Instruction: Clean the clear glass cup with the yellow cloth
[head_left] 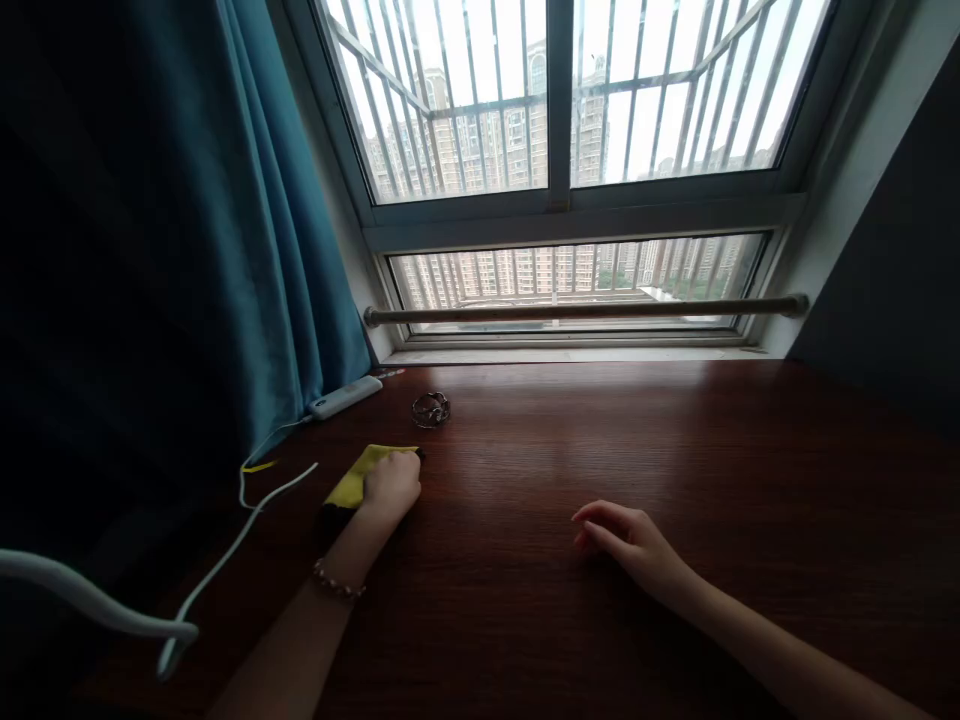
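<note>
My left hand point(393, 484), with a beaded bracelet point(337, 588) on its wrist, is closed over the right part of a folded yellow cloth point(355, 487) with dark edges. Its fingertips are hidden from me, and the cloth lies on the dark red-brown wooden tabletop point(525, 600). Just beyond that hand sits a small coiled ring of dark, shiny wire or chain point(430, 409), untouched. On the right, my right hand point(626, 537) rests at the wood with loosely bent fingers and holds nothing.
A white power strip point(345, 397) lies at the back left by the blue curtain point(300, 250). White cable point(240, 540) loops along the left side, near a small yellow strip point(259, 467). A horizontal rail point(585, 311) crosses before the barred window.
</note>
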